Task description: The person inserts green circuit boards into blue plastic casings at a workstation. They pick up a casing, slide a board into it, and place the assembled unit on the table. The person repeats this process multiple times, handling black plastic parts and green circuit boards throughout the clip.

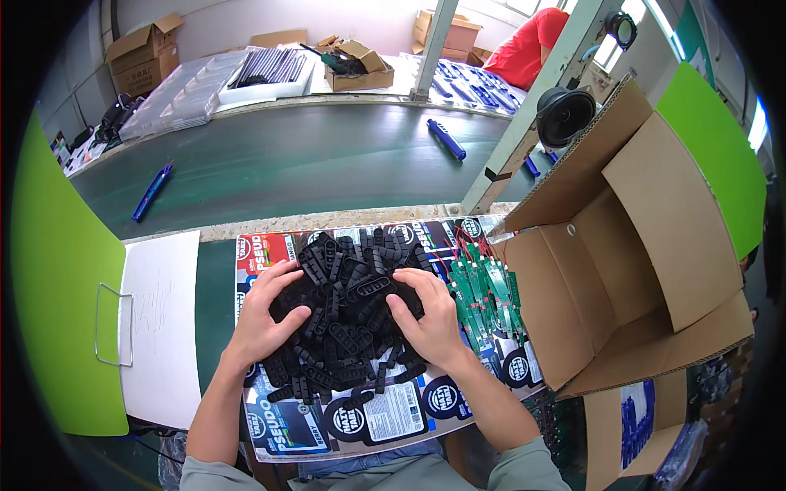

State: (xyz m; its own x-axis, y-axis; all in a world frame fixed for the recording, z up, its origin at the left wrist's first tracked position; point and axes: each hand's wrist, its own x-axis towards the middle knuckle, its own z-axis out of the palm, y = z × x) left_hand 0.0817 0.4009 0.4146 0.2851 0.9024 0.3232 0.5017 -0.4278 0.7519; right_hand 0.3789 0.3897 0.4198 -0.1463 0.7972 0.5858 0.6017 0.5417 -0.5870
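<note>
Conveyor [303,155] crosses at twelve o'clock. Black parts [352,337] lie heaped centrally; my left hand [262,321] flanks them at nine o'clock, my right hand [432,321] at three, both loosely spread.

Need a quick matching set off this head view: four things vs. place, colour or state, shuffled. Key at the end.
Column one
1. Heap of black plastic parts
2. Circuit boards
3. Paper sheet
4. Cardboard box

Column two
A. Brown and open
B. White, with faint handwriting
C. Between the left hand and the right hand
D. Green, just right of the heap

Pairs: 1-C, 2-D, 3-B, 4-A
</note>
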